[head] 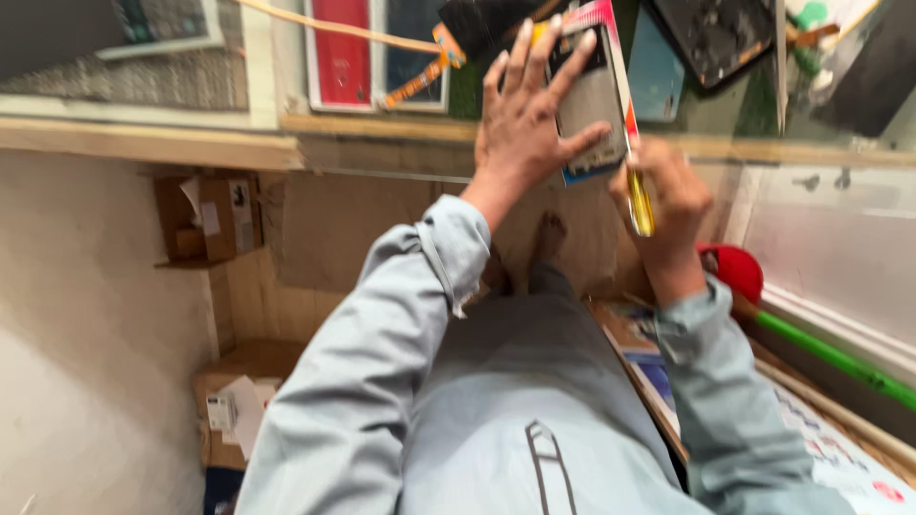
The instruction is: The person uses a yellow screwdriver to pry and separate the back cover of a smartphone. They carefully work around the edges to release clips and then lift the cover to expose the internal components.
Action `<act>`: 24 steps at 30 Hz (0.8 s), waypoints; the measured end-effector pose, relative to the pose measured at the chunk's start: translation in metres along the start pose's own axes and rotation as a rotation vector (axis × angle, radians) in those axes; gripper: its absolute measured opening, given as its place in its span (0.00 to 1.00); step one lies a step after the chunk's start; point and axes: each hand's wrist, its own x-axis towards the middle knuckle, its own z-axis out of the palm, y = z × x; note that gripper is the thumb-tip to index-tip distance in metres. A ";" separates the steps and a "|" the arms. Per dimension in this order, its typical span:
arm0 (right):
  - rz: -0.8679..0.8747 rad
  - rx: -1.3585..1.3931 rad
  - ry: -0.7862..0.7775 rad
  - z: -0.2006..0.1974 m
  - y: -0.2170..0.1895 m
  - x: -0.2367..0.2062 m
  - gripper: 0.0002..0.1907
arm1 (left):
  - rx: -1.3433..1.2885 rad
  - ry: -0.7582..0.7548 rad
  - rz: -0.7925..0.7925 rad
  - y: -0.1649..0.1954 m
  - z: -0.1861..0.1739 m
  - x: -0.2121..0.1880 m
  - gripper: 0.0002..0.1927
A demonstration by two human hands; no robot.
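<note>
Two hands work at the far edge of the bench (pixel 382 129): the left hand (pixel 523 114), fingers spread wide, presses flat on a grey phone-like device (pixel 593 100) lying on a bright card. The right hand (pixel 668 195) has its grip closed around a yellow-handled screwdriver (pixel 637 195), tip at the device's right edge. Judging by this, the device looks unopened, with prying barely begun.

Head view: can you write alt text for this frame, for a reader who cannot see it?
Seen from above, a person in a pale blue-grey shirt presses the left hand flat on a grey rectangular device at a workbench edge, while the right hand holds a yellow-handled tool against its side. A red cap and a green rod lie at right.
</note>
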 end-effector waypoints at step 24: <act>-0.026 0.049 0.029 -0.005 -0.015 0.006 0.11 | -0.026 0.097 0.032 0.001 -0.001 -0.003 0.50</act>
